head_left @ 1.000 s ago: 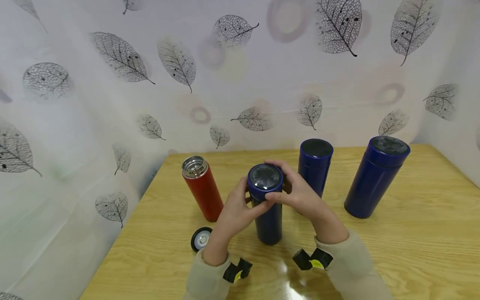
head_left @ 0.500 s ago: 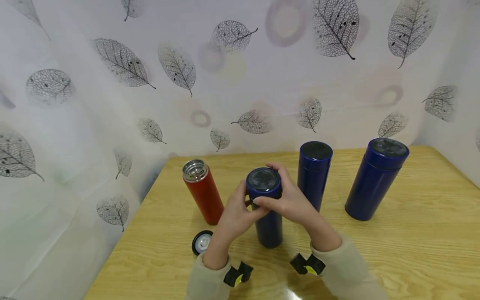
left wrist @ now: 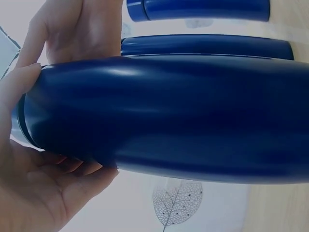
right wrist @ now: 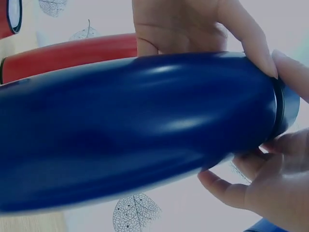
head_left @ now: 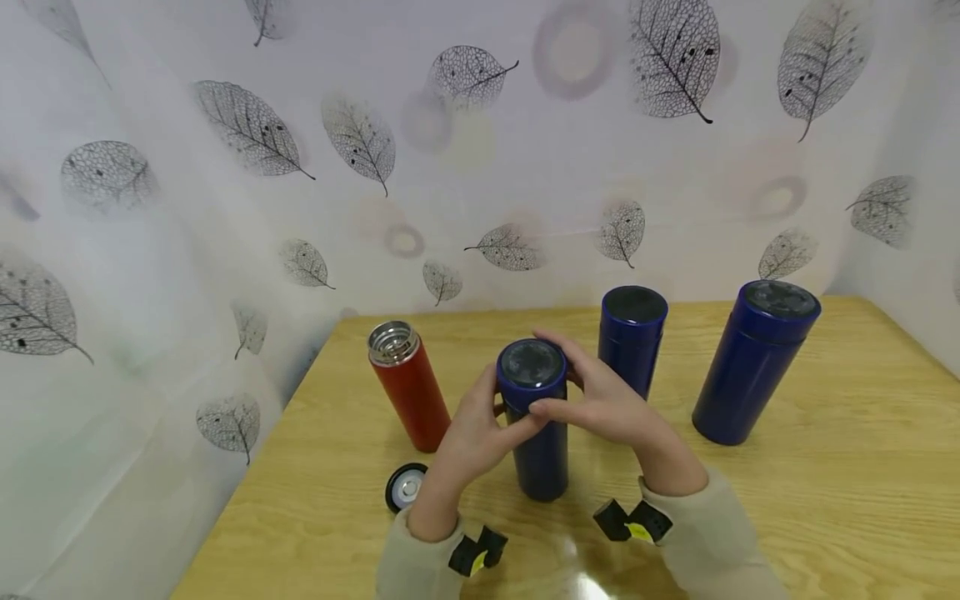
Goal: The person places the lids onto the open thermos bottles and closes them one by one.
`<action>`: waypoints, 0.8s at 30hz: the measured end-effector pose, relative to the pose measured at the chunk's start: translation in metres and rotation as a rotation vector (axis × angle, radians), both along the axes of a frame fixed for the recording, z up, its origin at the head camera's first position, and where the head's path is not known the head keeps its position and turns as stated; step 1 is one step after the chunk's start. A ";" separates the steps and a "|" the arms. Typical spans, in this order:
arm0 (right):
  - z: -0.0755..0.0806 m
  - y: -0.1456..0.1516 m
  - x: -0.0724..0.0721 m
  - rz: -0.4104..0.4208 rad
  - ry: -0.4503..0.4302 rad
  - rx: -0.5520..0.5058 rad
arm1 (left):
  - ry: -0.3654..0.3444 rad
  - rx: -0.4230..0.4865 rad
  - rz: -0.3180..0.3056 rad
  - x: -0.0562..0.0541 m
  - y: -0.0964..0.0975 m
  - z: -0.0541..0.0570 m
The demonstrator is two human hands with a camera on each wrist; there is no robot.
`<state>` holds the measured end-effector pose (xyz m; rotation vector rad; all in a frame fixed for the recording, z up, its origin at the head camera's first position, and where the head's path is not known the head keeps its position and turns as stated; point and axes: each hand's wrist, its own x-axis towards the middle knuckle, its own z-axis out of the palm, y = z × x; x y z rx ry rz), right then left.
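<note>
A dark blue thermos (head_left: 542, 462) stands upright in the middle of the table, between both hands. My left hand (head_left: 472, 429) grips its upper body just under the lid, thumb across the front and fingers behind. With thumb in front and fingers around the back, my right hand (head_left: 600, 398) holds the blue lid (head_left: 532, 367). The two thumbs come close together at the seam. In the right wrist view the lid (right wrist: 291, 108) sits on the thermos body (right wrist: 145, 125), with a dark line between them.
A red thermos (head_left: 415, 396) with an open steel mouth stands at the left. Near it a round lid (head_left: 407, 486) lies inside up, partly behind the left wrist. Two more blue thermoses (head_left: 628, 346) (head_left: 750, 367) stand at the right, before a leaf-patterned curtain (head_left: 517, 167).
My right hand swung left around the lid, its thumb sliding across the front, then came back right. My left hand has kept its grip on the body; the head view tilted slightly.
</note>
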<state>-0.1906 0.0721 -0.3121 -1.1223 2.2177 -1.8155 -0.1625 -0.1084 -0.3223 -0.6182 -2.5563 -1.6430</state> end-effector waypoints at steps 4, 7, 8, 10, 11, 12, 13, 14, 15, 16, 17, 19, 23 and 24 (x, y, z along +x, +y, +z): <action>0.000 -0.006 0.002 -0.075 -0.016 0.007 | 0.009 -0.008 -0.005 -0.001 0.000 0.001; -0.001 -0.011 0.003 -0.108 -0.061 -0.024 | 0.014 -0.016 -0.001 -0.001 0.000 0.001; -0.001 -0.013 0.003 -0.119 -0.075 -0.033 | 0.016 -0.015 -0.001 -0.001 0.000 0.000; -0.002 -0.015 0.004 -0.135 -0.098 -0.046 | 0.012 -0.017 0.001 -0.001 0.000 0.000; -0.002 -0.015 0.004 -0.140 -0.101 -0.041 | 0.015 -0.018 0.001 -0.001 0.000 0.000; -0.003 -0.015 0.003 -0.142 -0.088 -0.025 | 0.011 -0.018 -0.001 -0.002 0.000 0.000; -0.003 -0.014 0.003 -0.128 -0.076 -0.017 | 0.006 -0.018 -0.001 -0.002 0.000 0.000; -0.003 -0.012 0.003 -0.101 -0.064 -0.015 | 0.002 -0.016 -0.001 -0.002 0.000 0.000; -0.003 -0.010 0.002 -0.066 -0.052 -0.017 | -0.003 -0.015 0.000 -0.002 0.000 0.000; -0.003 -0.008 0.001 -0.027 -0.038 -0.024 | -0.004 -0.011 -0.002 -0.002 0.000 0.000; -0.003 -0.006 0.001 0.009 -0.027 -0.031 | -0.008 -0.005 -0.004 -0.002 0.000 0.000; -0.004 -0.003 -0.002 0.076 -0.017 -0.065 | -0.015 0.007 -0.005 -0.002 0.001 0.001; -0.005 -0.002 -0.004 0.080 -0.012 -0.082 | -0.026 0.011 -0.003 -0.001 0.000 0.001; -0.005 -0.003 -0.004 0.073 -0.016 -0.090 | -0.025 0.007 -0.001 -0.001 0.000 0.001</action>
